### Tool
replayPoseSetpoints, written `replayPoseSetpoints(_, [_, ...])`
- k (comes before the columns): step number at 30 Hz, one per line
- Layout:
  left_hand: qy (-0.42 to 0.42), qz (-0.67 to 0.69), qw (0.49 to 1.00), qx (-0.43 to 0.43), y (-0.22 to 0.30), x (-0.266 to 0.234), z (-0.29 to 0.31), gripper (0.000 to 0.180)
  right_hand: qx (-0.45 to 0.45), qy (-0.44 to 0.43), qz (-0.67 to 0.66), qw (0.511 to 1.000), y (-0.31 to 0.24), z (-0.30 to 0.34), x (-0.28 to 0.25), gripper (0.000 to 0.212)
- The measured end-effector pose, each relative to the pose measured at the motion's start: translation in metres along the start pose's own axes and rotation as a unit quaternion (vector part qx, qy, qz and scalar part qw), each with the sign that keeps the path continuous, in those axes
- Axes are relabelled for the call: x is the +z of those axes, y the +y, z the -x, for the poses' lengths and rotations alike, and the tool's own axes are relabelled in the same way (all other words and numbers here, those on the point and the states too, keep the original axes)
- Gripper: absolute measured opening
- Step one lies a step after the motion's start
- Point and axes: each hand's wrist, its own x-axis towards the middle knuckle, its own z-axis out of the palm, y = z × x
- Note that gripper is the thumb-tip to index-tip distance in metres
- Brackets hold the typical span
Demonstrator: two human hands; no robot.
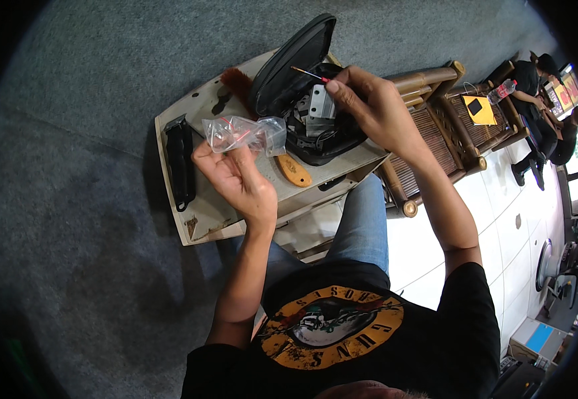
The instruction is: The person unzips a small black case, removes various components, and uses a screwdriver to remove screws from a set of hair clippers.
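My left hand [239, 183] pinches a crumpled clear plastic zip bag [226, 135] with a red strip, held over the white tabletop. Between the thumb and fingers of my right hand [375, 110] is a small screwdriver [311, 73], its thin shaft pointing up and left and a bit of red at the grip. Below it lies an unzipped black case [335, 151] with its lid raised. Inside sit a silver clipper blade [321, 102] and other metal pieces, partly hidden. A black hair clipper [180, 163] rests left of my left hand.
A wooden handle [293, 171] and reddish-brown bristles [237, 82] show either side of the bag. The small white table [202, 229] stands against a grey carpet-like surface [69, 173]. At right are a bamboo bench [428, 130], a yellow envelope [491, 118], a bottle [501, 91] and seated people.
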Motion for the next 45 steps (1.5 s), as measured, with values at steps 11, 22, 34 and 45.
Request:
replayPoseSetpoints(11, [0.002,0.011,1.0,-0.013,0.005,0.002,0.001,0.017,-0.045,-0.031,0.125,0.991,-0.011,0.0,-0.006,0.025])
replayPoseSetpoints(22, [0.003,0.002,1.0,0.018,-0.004,-0.003,0.002,0.02,-0.095,-0.009,0.21,0.973,-0.001,-0.001,-0.002,0.019])
replayPoseSetpoints(34, [-0.011,-0.044,0.999,0.016,0.0,-0.005,-0.002,0.017,-0.239,-0.136,0.226,0.935,-0.005,-0.002,0.01,0.02])
replayPoseSetpoints(45, [-0.005,-0.043,0.999,0.029,0.001,-0.002,-0.004,0.017,-0.202,-0.194,0.227,0.933,-0.01,-0.013,-0.002,0.023])
